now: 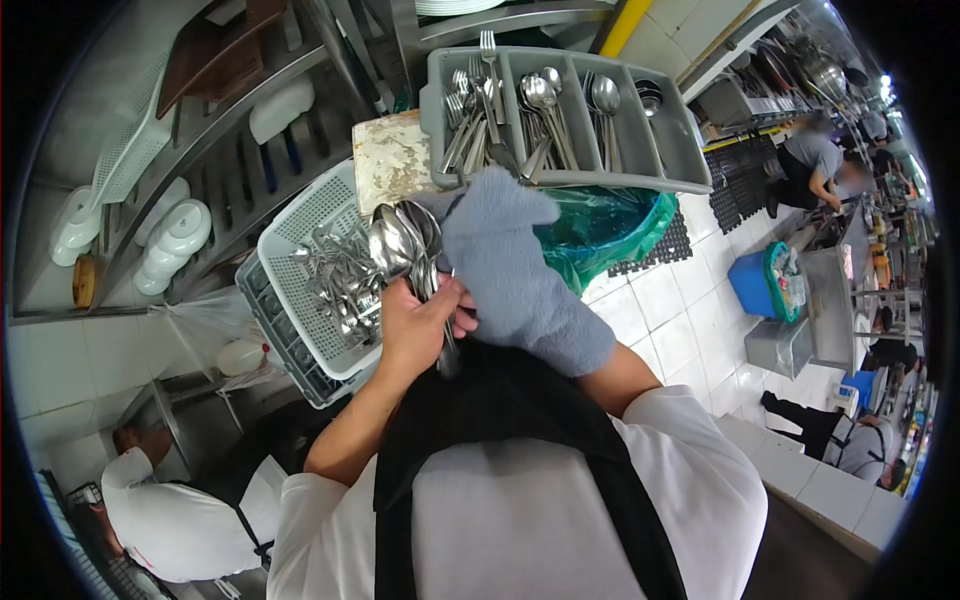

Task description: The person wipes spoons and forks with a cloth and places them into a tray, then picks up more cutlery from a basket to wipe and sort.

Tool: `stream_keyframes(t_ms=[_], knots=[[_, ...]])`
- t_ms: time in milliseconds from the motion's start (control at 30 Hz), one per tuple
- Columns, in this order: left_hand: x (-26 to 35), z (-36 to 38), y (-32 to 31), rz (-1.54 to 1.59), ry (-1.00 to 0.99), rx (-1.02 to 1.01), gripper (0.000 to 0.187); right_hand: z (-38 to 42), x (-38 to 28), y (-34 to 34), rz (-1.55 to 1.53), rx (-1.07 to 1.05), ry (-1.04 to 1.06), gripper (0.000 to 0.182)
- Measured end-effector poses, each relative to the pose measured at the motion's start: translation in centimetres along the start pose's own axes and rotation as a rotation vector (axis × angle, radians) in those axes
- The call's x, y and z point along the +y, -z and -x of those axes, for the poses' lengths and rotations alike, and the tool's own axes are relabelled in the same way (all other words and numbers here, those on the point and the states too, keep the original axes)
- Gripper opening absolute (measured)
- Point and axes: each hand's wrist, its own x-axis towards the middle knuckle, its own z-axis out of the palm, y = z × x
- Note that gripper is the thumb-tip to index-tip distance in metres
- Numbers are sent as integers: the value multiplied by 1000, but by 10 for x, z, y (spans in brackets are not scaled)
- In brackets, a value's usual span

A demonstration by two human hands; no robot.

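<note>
A bundle of metal spoons [400, 240] is gripped in my left hand [425, 325], bowls up and handles pointing down toward my apron. A grey cloth [505, 255] covers my right hand and most of that forearm [622, 380]; the fingers underneath are hidden. The cloth touches or nearly touches the right side of the spoons. Behind and left of my left hand, a white perforated basket [290, 250] holds a heap of loose cutlery [345, 285]. Beyond the cloth stands a grey cutlery tray [640, 180], with forks [460, 105] and spoons [540, 95] in separate compartments.
A green plastic bag [640, 225] lines a bin below the tray. White bowls [180, 235] sit on metal shelving at the left. One co-worker [180, 510] stands close at lower left; others [815, 160] work far right, near a blue bin [755, 285].
</note>
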Motion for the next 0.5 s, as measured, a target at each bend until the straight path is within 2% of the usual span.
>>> stream_keyframes(t_ms=[67, 100, 167, 200, 267, 367, 400, 433, 500], knots=[[8, 3, -1, -22, 12, -40, 15, 0, 12, -8, -498, 538, 125, 38], [4, 12, -11, 16, 49, -49, 15, 9, 17, -15, -485, 485, 123, 38], [8, 13, -8, -54, -3, -80, 14, 4, 20, -17, -425, 665, -20, 25], [8, 11, -5, -34, -10, -70, 14, -1, 20, -16, -426, 671, -24, 25], [8, 10, -1, -43, 10, -68, 14, -6, 21, -17, -363, 716, -229, 18], [3, 10, 0, -12, 20, -86, 15, -13, 39, -48, -389, 794, -200, 18], [0, 9, 0, -12, 16, -92, 15, -7, 35, -41, -490, 888, -184, 18], [0, 7, 0, -12, 10, -96, 16, -7, 25, -49, -488, 890, -182, 18], [1, 3, -2, -29, 20, -107, 18, -11, 5, -70, -382, 434, -275, 18]])
